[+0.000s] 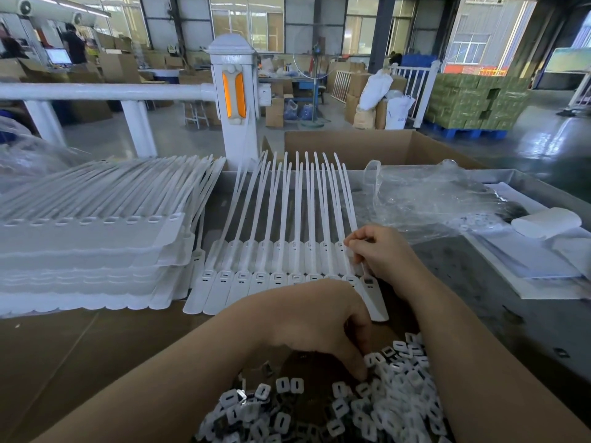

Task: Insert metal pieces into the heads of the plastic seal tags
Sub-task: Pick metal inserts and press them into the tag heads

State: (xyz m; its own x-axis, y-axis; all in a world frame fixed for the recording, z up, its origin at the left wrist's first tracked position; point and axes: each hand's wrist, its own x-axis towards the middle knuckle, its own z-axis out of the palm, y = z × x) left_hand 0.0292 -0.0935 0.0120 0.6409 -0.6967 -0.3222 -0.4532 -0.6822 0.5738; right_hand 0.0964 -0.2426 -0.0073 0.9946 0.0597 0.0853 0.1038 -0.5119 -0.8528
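1. A row of white plastic tags is laid side by side on the grey table, just beyond the left hand and beside the right hand.
2. Each tag is seen as a flat, smooth paddle with a small slotted head and a long thin strap; the long axes run away from the person, straps pointing far, paddles pointing near.
3. The straps of the rightmost tags are pinched by the curled fingers of the right hand.
4. A heap of small pieces, rounded white rectangles with dark slots, is spread under and near the left hand on brown cardboard.
5. The left hand is curled, its fingertips dipped into the heap; whether a piece is held cannot be told.
6. Stacked translucent tag sheets lie left of both hands; crinkled clear plastic lies beyond the right hand.
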